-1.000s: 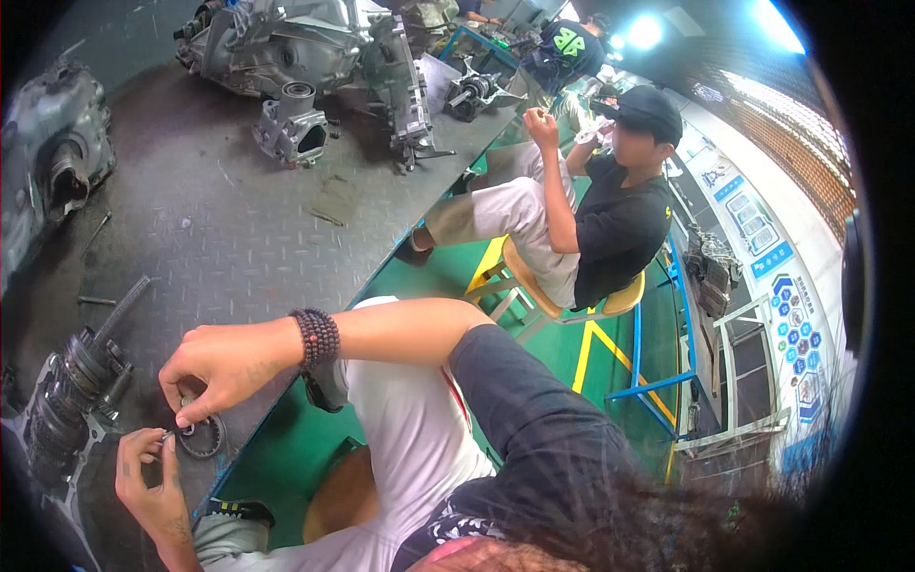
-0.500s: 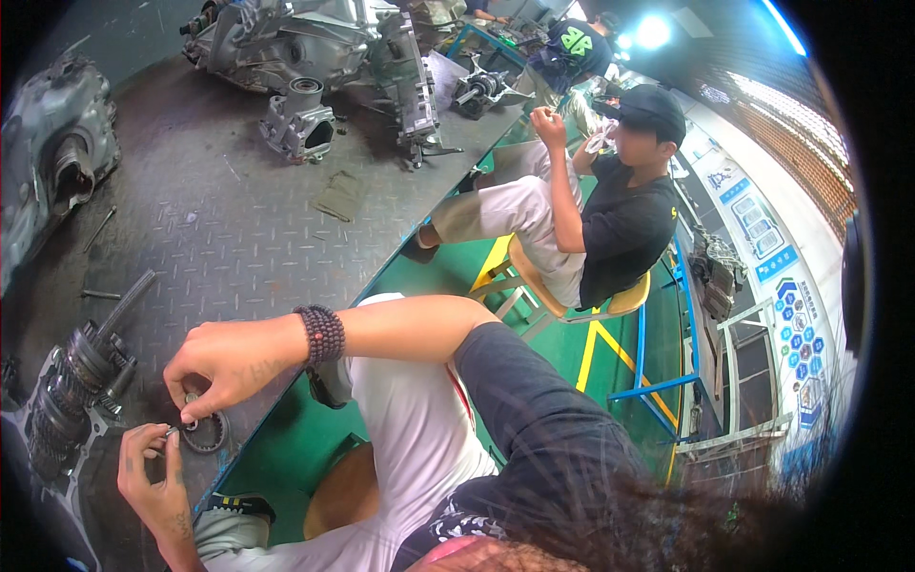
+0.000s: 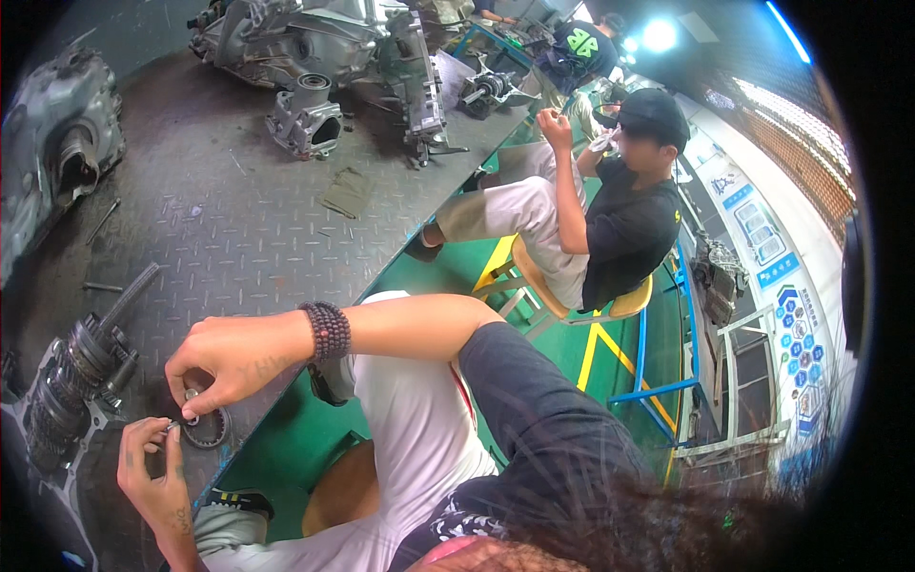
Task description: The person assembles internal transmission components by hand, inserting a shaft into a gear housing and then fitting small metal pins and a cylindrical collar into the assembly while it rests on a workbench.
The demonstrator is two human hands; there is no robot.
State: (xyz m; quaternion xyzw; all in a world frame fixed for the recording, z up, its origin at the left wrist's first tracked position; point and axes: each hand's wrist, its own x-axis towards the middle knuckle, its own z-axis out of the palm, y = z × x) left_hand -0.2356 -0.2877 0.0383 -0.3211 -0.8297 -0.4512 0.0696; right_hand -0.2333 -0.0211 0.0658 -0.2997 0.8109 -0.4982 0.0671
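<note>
My left hand [image 3: 152,477] is closed in a pinch, with a small shiny metal piece [image 3: 172,426] at its fingertips. Just above and to the right, my right hand [image 3: 233,362] has thumb and fingers pressed together; what they grip is too small and too covered to name. Under the right fingertips a toothed metal ring [image 3: 226,431] lies on the metal table. Left of both hands stands a gear shaft assembly [image 3: 67,405] with stacked gears, seated in an open grey casing [image 3: 71,520].
The steel-plate table [image 3: 200,257] carries a large transmission housing [image 3: 276,38], a smaller casting [image 3: 307,124], a brown cloth [image 3: 349,193], a bolt [image 3: 102,287] and another casing [image 3: 57,153] at left. A person [image 3: 624,210] sits on a stool to the right, beyond the table edge.
Both hands keep nearly the same pinched pose, close together. The whole view has shifted slightly; nothing has visibly been picked up or let go.
</note>
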